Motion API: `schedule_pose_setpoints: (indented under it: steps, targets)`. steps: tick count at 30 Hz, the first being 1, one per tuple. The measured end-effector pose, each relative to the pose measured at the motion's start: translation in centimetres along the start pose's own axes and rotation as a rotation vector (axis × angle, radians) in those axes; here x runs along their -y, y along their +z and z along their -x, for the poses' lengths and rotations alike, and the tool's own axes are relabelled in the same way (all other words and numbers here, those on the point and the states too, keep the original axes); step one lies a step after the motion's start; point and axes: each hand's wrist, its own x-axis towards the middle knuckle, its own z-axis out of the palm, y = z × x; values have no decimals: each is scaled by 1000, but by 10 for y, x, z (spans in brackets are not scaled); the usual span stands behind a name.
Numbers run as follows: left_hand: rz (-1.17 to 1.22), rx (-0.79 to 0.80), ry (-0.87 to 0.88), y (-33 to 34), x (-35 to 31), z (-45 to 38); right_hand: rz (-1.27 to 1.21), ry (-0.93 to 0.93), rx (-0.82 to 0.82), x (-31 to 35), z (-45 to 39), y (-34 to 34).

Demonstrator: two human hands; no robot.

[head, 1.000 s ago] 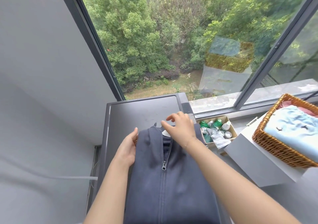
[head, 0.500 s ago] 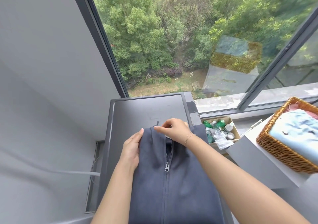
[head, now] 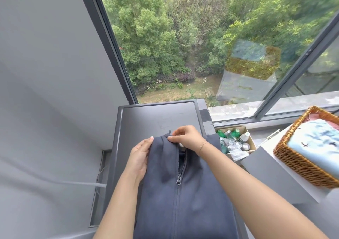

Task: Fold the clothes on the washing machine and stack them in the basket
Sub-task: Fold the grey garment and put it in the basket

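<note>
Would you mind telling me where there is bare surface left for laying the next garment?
The grey washing machine top is bare between the navy zip jacket and the window. The wicker basket and cardboard box of bottles are crowded.

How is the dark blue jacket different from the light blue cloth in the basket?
The dark blue jacket is plain navy with a zipper; the light blue cloth has small dark marks. The jacket lies on the washing machine, held by both hands; the cloth sits in the basket, untouched. Both are fabric.
</note>
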Motion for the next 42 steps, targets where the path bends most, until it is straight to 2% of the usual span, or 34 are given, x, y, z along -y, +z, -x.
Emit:
schedule_pose_setpoints:
  steps: [3,5,9,13,15,18,20,23,25,28,31,35,37,39,42]
  targets:
    - [71,-158,30,-5,2,-4,-99,-11,-128,-6,5,-5]
    - [58,-197,44,-7,5,-5,-121,-33,-237,-15,9,-4]
    - [-132,-249,110,-1,16,-13,43,-109,-392,-26,18,5]
    - [-295,-106,41,4,14,-18,32,-164,-358,-28,17,5]
    - [-366,-77,102,4,11,-21,40,-204,-337,-30,17,3]
    - [-357,-196,248,4,15,-24,131,-266,-318,-35,14,4]
    - [-352,-261,207,2,20,-26,165,-259,-304,-42,15,1]
    - [-386,-208,21,-7,28,-22,31,-255,-437,-58,32,-17]
    - [-416,-132,-19,-7,27,-9,-36,-235,-564,-80,48,-23]
    - [-380,-71,-12,-5,30,-1,248,-150,-501,-111,57,-13]
    - [-320,-184,94,-5,37,-2,399,-69,-440,-128,55,-7]
    - [-470,-371,126,-7,49,-2,321,-15,-461,-125,57,-9]
    - [-520,-413,49,-10,50,-2,247,31,-535,-125,65,-11]
    - [-548,-365,-59,-14,43,3,50,146,-558,-131,74,-13]
    - [-461,-138,-244,-13,31,13,-298,342,-436,-131,83,-13]
